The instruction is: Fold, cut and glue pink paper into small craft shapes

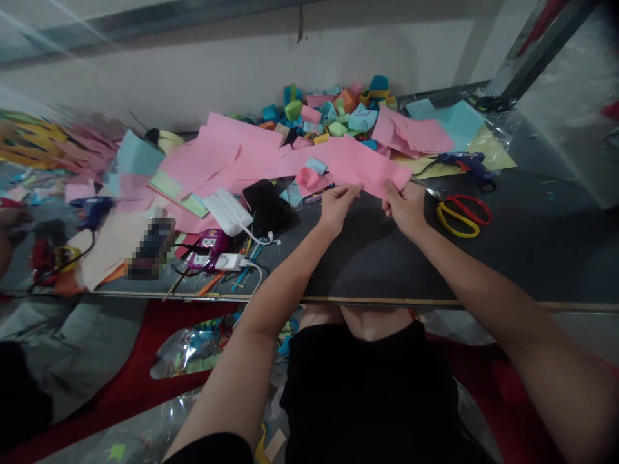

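Observation:
A sheet of pink paper is held up above the dark table, its near edge toward me. My left hand pinches that edge near its left part between thumb and fingers. My right hand grips the right corner, thumb on top. Just beyond my left hand lie a rolled pink paper piece and a small light-blue roll. Scissors with one red and one yellow handle loop rest right of my right hand, their blades partly behind it.
Small folded colored paper pieces are heaped against the wall. A blue glue gun lies at the right on yellow paper. Pink sheets, a white charger, a purple power strip and cables crowd the left. Another person sits at far left.

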Demonstrator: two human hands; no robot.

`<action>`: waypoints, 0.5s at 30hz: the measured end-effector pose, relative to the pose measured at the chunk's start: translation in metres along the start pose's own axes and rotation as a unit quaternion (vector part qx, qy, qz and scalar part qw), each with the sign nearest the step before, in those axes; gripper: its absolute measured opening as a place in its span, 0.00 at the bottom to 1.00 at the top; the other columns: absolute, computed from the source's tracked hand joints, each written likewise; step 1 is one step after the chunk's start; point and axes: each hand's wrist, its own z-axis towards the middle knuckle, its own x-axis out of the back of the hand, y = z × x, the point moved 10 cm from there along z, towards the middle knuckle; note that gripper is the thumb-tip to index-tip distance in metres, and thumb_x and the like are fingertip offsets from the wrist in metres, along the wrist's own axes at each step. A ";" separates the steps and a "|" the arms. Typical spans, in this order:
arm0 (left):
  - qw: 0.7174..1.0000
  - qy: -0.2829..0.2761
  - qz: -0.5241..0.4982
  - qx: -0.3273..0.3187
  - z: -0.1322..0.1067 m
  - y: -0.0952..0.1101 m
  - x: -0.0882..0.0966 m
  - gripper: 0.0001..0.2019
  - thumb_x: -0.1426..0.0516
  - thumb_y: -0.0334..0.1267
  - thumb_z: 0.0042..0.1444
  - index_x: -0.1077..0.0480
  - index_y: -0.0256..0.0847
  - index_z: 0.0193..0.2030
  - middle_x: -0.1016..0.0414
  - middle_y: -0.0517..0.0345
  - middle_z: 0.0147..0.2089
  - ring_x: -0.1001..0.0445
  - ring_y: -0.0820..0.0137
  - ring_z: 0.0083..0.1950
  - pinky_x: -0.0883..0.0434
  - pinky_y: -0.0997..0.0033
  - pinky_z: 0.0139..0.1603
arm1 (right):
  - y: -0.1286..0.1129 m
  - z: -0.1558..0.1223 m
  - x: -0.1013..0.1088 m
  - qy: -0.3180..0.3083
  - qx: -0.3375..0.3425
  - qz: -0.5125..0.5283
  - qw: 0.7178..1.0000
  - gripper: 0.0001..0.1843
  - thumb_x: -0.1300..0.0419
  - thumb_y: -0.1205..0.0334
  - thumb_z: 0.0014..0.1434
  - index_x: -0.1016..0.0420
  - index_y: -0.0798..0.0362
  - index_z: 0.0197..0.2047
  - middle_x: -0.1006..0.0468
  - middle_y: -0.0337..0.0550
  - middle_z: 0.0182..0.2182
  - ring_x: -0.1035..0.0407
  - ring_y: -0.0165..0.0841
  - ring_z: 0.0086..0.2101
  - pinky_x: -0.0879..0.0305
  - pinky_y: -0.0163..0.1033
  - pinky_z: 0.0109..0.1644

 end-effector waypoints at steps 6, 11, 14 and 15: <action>0.997 0.055 -0.037 -0.026 0.017 0.011 0.031 0.16 0.30 0.45 0.53 0.27 0.40 0.23 0.34 0.64 0.22 0.46 0.83 0.20 0.45 0.78 0.19 | 0.000 0.002 -0.001 -0.002 0.004 0.001 1.000 0.34 0.40 0.28 0.56 0.35 0.49 0.17 0.33 0.38 0.13 0.42 0.24 0.13 0.44 0.34 0.15; 0.994 0.093 -0.048 -0.026 0.024 0.012 0.044 0.15 0.30 0.45 0.52 0.25 0.41 0.23 0.32 0.64 0.21 0.45 0.82 0.20 0.43 0.77 0.18 | -0.005 0.000 -0.001 -0.008 0.001 -0.004 1.000 0.33 0.40 0.31 0.59 0.35 0.49 0.18 0.31 0.39 0.14 0.41 0.24 0.13 0.42 0.34 0.16; 0.992 0.103 -0.063 -0.022 0.026 0.010 0.048 0.12 0.31 0.41 0.53 0.25 0.41 0.24 0.31 0.63 0.23 0.44 0.82 0.20 0.43 0.76 0.18 | -0.009 -0.002 -0.003 -0.015 0.010 -0.003 1.000 0.34 0.40 0.30 0.58 0.34 0.49 0.17 0.32 0.39 0.13 0.41 0.24 0.13 0.42 0.34 0.16; 0.992 0.107 -0.072 -0.019 0.028 0.010 0.050 0.12 0.31 0.40 0.53 0.26 0.40 0.23 0.31 0.63 0.23 0.45 0.82 0.20 0.43 0.76 0.18 | -0.010 -0.002 -0.004 -0.016 0.012 -0.004 1.000 0.34 0.40 0.29 0.58 0.35 0.49 0.17 0.33 0.39 0.13 0.41 0.24 0.13 0.42 0.34 0.16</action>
